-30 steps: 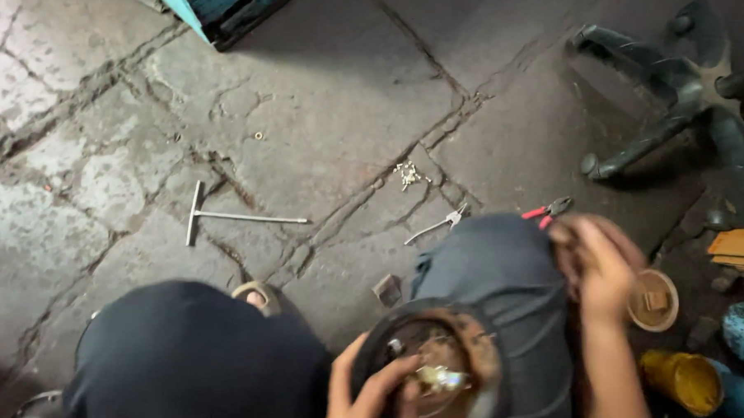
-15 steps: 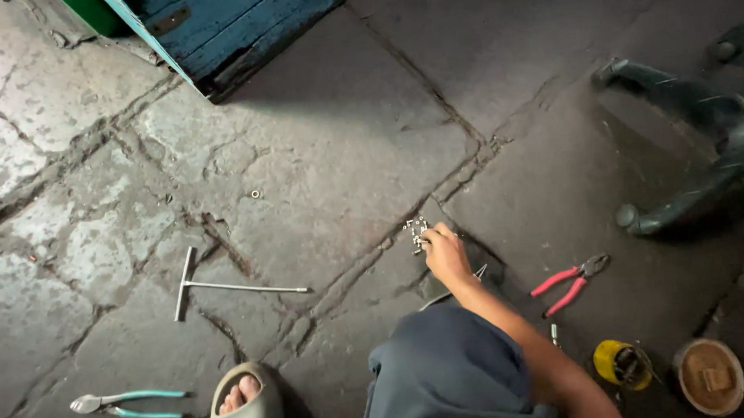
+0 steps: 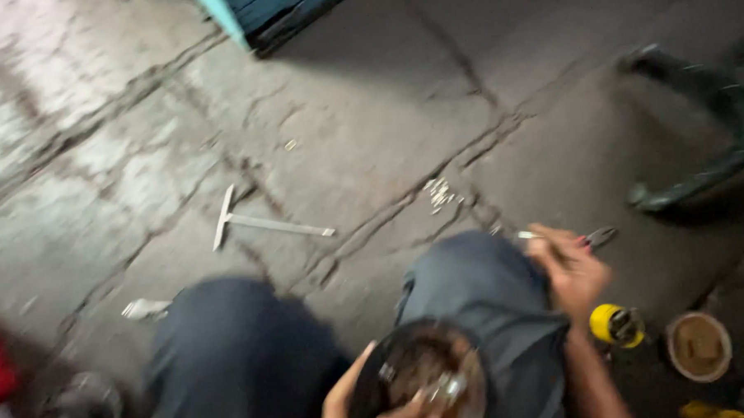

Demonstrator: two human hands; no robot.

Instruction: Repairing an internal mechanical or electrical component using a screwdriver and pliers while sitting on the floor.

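Head view: left hand (image 3: 370,403) steadies the round dark part (image 3: 418,384); right hand (image 3: 570,268), fingers closed on a small metal tool (image 3: 528,235), seemingly fetching it; next needs careful aim.

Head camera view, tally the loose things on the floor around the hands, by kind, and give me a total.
T-handle wrenches: 1
Piles of small metal bits: 1
Pliers, red-handled, at the right hand: 1
Yellow rolls: 1
Brown round lids: 1
Total: 5
The left hand holds a round dark part, not counted.
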